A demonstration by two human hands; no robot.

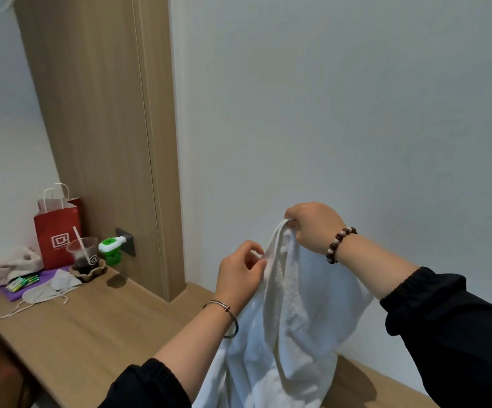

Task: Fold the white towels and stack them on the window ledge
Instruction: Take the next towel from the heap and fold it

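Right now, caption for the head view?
Right hand grips a white terry towel; left hand pinches its edge above a wooden ledge.

Soft, even indoor light, medium bright; white wall (356,98) reads grey-green. No glare. Faint shadows fall toward 3 o'clock: small one beside cup (83,254), darker one at 5 o'clock on ledge (91,325) past towel (283,334). Towel folds near 6 o'clock almost blown out, weave lost. Black sleeve (459,348) at 4 o'clock swallows detail. Wide-angle bend: wooden panel (97,128) leans, bows at 11 o'clock. Corner at 7 o'clock dark, smeared. Overall slightly soft.
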